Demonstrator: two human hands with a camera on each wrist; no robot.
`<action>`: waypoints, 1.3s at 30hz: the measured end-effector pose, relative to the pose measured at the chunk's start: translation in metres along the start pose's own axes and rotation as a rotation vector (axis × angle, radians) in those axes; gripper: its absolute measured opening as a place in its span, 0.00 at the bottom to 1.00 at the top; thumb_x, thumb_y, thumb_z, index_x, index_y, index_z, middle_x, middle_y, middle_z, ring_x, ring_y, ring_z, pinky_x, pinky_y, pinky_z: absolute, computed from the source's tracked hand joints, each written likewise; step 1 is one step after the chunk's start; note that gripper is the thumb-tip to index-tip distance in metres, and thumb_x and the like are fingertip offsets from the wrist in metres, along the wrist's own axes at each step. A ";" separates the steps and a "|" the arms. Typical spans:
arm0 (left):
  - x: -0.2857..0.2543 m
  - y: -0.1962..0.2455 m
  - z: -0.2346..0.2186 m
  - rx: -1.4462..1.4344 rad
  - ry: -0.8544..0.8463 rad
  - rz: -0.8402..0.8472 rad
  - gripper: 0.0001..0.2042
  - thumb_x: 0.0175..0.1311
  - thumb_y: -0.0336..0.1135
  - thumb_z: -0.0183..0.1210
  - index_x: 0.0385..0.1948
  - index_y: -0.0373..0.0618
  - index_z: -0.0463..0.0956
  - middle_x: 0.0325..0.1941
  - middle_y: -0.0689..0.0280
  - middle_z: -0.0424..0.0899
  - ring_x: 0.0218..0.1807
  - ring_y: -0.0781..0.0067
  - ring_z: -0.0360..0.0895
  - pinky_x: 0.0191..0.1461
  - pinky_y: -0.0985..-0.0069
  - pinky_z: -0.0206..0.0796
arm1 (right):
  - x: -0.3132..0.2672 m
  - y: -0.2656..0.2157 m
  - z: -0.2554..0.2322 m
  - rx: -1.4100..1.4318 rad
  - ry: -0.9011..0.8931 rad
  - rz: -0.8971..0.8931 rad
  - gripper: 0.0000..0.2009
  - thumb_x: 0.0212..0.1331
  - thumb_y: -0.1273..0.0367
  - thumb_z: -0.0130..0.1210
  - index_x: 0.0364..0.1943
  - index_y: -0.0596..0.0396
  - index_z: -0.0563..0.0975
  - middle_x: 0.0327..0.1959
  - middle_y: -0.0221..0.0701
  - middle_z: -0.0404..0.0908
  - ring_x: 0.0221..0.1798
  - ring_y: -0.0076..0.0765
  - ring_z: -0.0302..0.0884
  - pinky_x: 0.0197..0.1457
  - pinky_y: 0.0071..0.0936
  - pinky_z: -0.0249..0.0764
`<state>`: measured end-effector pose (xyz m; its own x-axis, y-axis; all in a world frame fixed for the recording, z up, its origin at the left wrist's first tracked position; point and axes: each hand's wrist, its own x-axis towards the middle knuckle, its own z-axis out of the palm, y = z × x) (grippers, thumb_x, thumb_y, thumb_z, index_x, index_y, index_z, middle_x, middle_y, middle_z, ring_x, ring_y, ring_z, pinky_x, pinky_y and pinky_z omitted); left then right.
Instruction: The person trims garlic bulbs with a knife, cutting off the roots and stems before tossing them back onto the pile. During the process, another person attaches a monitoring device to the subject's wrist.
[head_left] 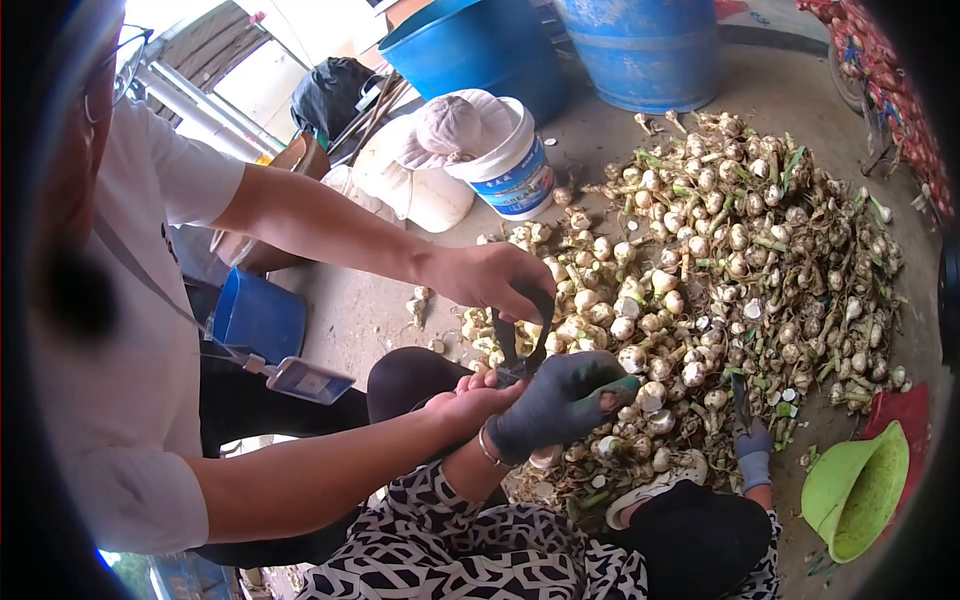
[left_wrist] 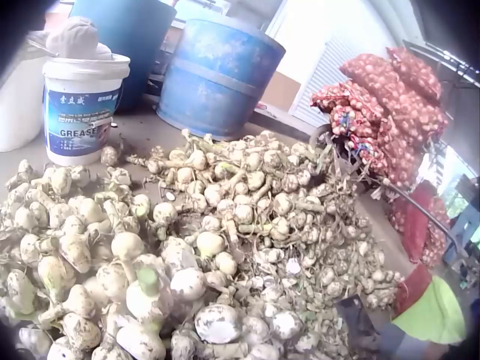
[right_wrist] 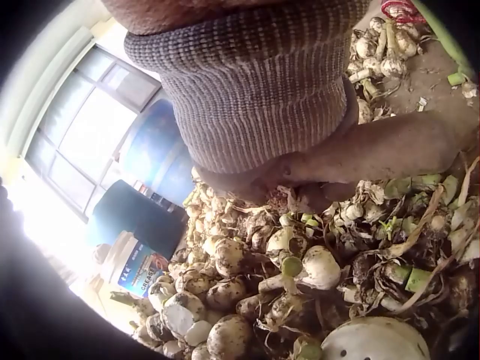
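Observation:
In the head view my left hand [head_left: 560, 400], in a dark grey glove, extends over the garlic bulbs [head_left: 660, 290] with fingers loosely bent and nothing visible in them. Another person's two bare hands are at its wrist, one holding up a black strap [head_left: 545, 310], the other palm up under a dark piece. My right hand [head_left: 755, 455], in a grey glove, grips a dark tool [head_left: 740, 400] pointing into the pile. The right wrist view shows its ribbed cuff [right_wrist: 255, 105] above bulbs; its grip is unclear there. My left hand is outside the left wrist view.
Blue barrels [head_left: 640, 50] and a white bucket [head_left: 515, 170] stand behind the pile. A green basin [head_left: 855, 490] lies tilted at right beside red cloth. Filled net bags [left_wrist: 397, 105] are stacked at the back. The other person [head_left: 130, 350] is close on the left, a phone hanging from a strap.

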<state>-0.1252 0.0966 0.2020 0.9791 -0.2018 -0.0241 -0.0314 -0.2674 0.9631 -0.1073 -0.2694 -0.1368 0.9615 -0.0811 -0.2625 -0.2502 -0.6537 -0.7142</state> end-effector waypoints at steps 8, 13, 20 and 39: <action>-0.029 0.002 -0.032 0.408 0.627 0.231 0.14 0.62 0.35 0.59 0.45 0.39 0.73 0.35 0.61 0.78 0.26 0.76 0.74 0.31 0.76 0.71 | -0.005 -0.013 -0.004 -0.173 0.022 -0.014 0.22 0.59 0.64 0.56 0.51 0.70 0.74 0.43 0.56 0.79 0.48 0.58 0.78 0.50 0.39 0.73; -0.018 0.005 -0.043 0.379 0.344 -0.215 0.14 0.54 0.32 0.57 0.42 0.38 0.74 0.39 0.56 0.77 0.34 0.64 0.76 0.39 0.65 0.71 | -0.001 -0.012 0.007 -0.136 0.056 0.006 0.20 0.58 0.62 0.56 0.46 0.67 0.77 0.39 0.55 0.80 0.46 0.59 0.78 0.48 0.40 0.74; 0.025 0.003 -0.070 0.299 0.361 0.224 0.17 0.50 0.33 0.62 0.41 0.38 0.73 0.49 0.56 0.75 0.51 0.56 0.74 0.58 0.63 0.65 | -0.002 -0.004 0.019 -0.121 0.036 -0.065 0.20 0.56 0.59 0.57 0.42 0.64 0.78 0.36 0.54 0.80 0.43 0.62 0.77 0.44 0.41 0.73; 0.203 -0.042 -0.085 1.307 0.053 0.502 0.14 0.63 0.45 0.58 0.41 0.46 0.79 0.46 0.61 0.81 0.47 0.61 0.79 0.49 0.66 0.70 | -0.024 -0.009 0.004 0.136 0.017 0.017 0.16 0.58 0.61 0.56 0.40 0.60 0.77 0.33 0.52 0.79 0.41 0.59 0.78 0.40 0.42 0.73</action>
<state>0.0916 0.1466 0.1795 0.8133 -0.5088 0.2824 -0.5091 -0.8571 -0.0781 -0.1284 -0.2587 -0.1270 0.9586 -0.1047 -0.2647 -0.2780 -0.5438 -0.7918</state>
